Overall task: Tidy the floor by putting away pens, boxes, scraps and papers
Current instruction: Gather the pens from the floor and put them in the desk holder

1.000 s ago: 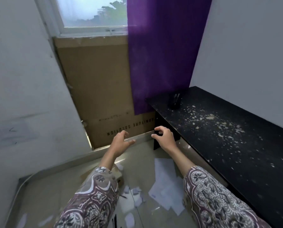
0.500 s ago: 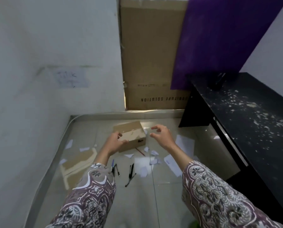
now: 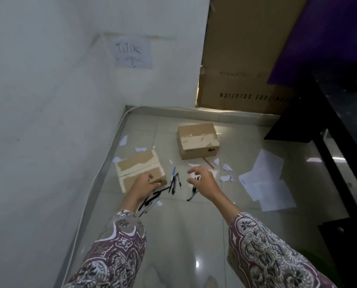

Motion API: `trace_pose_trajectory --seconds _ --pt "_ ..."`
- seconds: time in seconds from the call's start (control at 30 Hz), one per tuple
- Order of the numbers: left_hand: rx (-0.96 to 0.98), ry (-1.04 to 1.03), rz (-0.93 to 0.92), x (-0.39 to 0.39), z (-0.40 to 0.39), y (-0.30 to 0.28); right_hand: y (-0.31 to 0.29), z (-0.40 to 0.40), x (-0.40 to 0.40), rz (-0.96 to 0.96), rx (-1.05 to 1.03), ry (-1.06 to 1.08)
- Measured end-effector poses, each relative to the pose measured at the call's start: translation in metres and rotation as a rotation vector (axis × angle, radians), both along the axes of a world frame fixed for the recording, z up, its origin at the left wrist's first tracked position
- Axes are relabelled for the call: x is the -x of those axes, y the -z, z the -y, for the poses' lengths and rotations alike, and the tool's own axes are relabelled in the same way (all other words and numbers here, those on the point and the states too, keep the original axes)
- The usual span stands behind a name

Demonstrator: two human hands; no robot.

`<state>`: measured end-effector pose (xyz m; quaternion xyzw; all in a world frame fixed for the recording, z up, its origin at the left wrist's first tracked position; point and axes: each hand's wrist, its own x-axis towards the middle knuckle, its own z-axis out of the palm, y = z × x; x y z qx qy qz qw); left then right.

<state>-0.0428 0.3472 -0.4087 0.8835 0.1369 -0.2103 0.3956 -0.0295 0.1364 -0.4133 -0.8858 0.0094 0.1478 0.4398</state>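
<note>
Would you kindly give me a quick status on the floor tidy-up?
Both hands empty, left hand and right hand open above the pens. Boxes, scraps, papers on floor. Nothing in the way.

From my feed it's a cramped corner: plain white wall [image 3: 48,90] on the left with a small handwritten paper note [image 3: 133,52] taped up. Pale glossy floor tiles [image 3: 181,235] catch a glare spot from some light overhead. A big cardboard sheet [image 3: 244,59] leans on the far wall, purple curtain [image 3: 329,38] beside it, and a black bench [image 3: 343,129] runs along the right.
</note>
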Motion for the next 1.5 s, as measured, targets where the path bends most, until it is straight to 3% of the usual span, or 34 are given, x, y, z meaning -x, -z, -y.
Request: trace_pose_trajectory --seconds 0.2,0.37,0.77,1.1,1.23,1.5 --pt "-0.017 0.004 -0.06 0.007 -0.054 0.052 0.056 -0.043 -0.008 -0.09 0.052 -0.021" --pt "-0.017 -0.091 -0.144 0.006 -0.083 0.127 0.134 -0.075 -0.014 -0.175 0.031 -0.024" --pt "-0.003 -0.243 -0.071 -0.022 -0.093 0.412 0.419 -0.144 -0.065 -0.173 0.039 -0.235" --pt "-0.188 -0.389 0.033 -0.027 -0.133 0.618 0.622 -0.181 -0.08 -0.029 -0.01 -0.234" --pt "-0.331 -0.34 0.082 -0.043 -0.156 0.663 0.662 -0.198 -0.092 0.098 -0.038 -0.211" --pt "-0.295 -0.337 0.11 -0.061 -0.158 0.704 0.694 -0.216 -0.099 0.271 -0.075 -0.114"
